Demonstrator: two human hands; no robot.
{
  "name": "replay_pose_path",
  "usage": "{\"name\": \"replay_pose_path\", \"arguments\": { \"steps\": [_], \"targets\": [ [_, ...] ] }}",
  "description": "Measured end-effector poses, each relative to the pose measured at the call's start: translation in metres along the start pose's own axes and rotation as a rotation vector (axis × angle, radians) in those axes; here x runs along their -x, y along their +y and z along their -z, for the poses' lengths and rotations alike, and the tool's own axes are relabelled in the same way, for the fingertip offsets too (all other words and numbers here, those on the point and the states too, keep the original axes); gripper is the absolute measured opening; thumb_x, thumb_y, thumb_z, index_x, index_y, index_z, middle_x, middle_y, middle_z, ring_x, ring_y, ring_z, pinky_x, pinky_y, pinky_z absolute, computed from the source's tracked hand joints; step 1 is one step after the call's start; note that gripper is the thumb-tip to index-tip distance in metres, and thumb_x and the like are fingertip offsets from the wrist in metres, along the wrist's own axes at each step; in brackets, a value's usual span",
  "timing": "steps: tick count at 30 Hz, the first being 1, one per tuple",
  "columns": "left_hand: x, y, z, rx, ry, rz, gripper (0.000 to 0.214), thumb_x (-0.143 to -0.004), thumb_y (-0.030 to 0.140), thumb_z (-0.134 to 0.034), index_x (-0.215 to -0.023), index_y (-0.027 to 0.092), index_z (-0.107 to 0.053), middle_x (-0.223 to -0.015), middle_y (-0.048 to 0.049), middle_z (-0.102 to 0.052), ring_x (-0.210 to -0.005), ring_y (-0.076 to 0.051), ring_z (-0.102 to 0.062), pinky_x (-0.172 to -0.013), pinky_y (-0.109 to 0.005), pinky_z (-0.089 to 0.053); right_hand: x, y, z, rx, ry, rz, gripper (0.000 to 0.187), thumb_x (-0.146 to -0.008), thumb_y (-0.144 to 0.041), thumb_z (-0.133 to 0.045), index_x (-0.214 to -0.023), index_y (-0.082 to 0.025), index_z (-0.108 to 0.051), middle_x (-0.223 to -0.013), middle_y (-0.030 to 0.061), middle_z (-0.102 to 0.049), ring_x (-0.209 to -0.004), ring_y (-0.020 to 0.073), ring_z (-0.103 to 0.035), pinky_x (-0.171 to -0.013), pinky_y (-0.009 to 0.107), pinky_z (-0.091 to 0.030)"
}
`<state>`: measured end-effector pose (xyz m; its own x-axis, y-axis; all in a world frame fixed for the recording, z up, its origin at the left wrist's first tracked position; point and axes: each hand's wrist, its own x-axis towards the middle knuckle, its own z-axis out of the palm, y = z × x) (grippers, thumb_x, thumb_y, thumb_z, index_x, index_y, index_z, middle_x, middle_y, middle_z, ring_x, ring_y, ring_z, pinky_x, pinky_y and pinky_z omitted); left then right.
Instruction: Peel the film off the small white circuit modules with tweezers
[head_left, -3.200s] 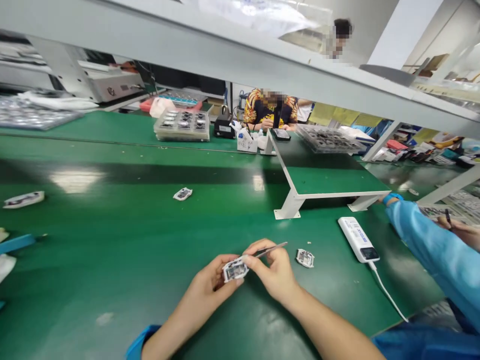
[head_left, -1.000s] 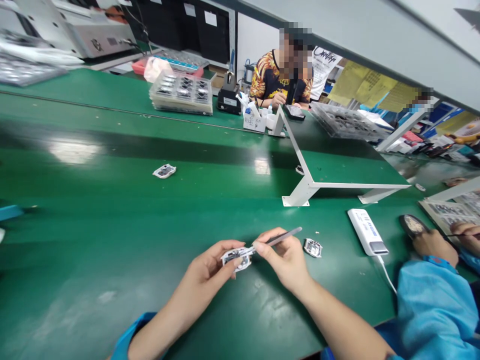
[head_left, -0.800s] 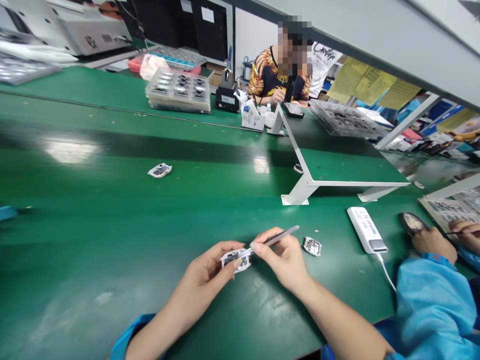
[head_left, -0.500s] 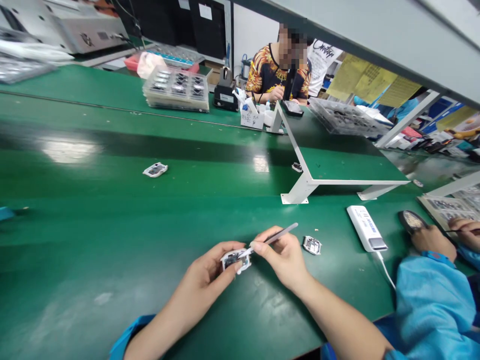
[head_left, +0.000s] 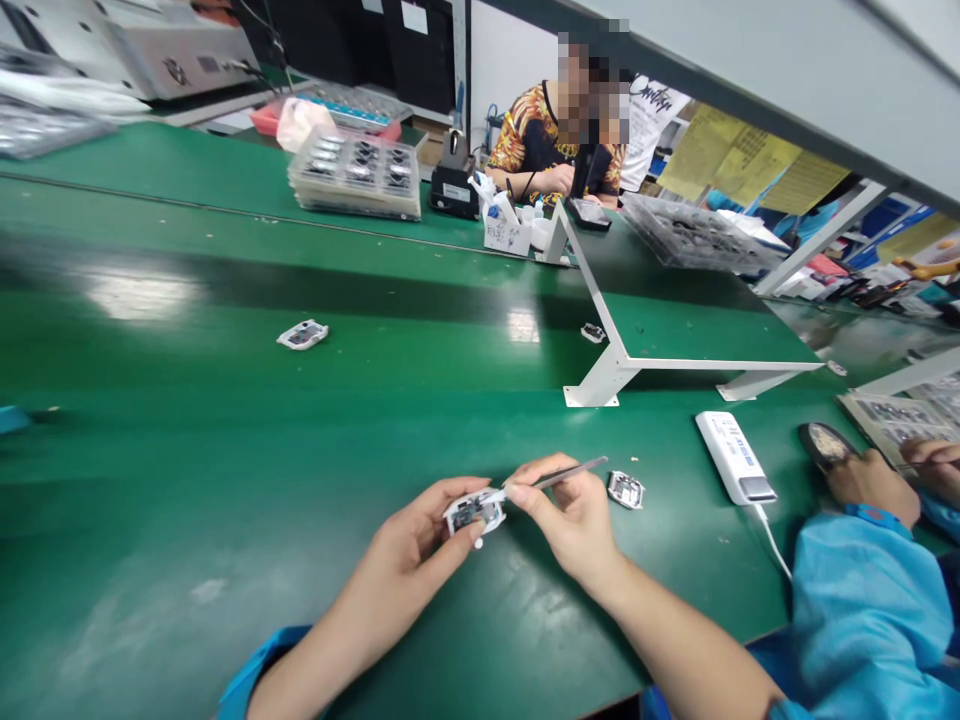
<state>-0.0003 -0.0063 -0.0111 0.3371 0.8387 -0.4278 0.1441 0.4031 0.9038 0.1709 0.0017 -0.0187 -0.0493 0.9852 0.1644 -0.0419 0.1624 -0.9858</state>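
the tweezers (head_left: 559, 476) have swung flatter since the earlier frame, their tips seemingly at the white module (head_left: 472, 512) clamped in the left hand (head_left: 397, 545). the right hand (head_left: 566, 510) pinches them, both hands together above the counter (head_left: 225, 470). small, steady strokes suit this close work.

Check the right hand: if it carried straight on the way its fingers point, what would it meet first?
Probably the white-framed module in the left hand, which the tweezers held by the right hand point at. Depth is hard to judge from this view.
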Motion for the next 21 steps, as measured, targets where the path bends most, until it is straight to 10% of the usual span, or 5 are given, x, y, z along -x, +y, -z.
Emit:
{"name": "replay_pose_path", "arguments": {
  "steps": [21],
  "targets": [
    [0.0019, 0.0062, -0.0001, -0.04, 0.071, -0.017, 0.056, -0.073, 0.052, -0.051, -0.11, 0.01, -0.054, -0.088, -0.0055, -0.061, -0.065, -0.004, -0.047, -0.059, -0.013, -0.041, -0.0027, -0.0027, 0.0007, -0.017, 0.005, -0.059, 0.012, -0.075, -0.024, -0.072, -0.077, -0.016, -0.064, -0.076, 0.0041, -0.068, -0.072, 0.0149, -0.064, -0.069, 0.027, -0.05]
  ]
}}
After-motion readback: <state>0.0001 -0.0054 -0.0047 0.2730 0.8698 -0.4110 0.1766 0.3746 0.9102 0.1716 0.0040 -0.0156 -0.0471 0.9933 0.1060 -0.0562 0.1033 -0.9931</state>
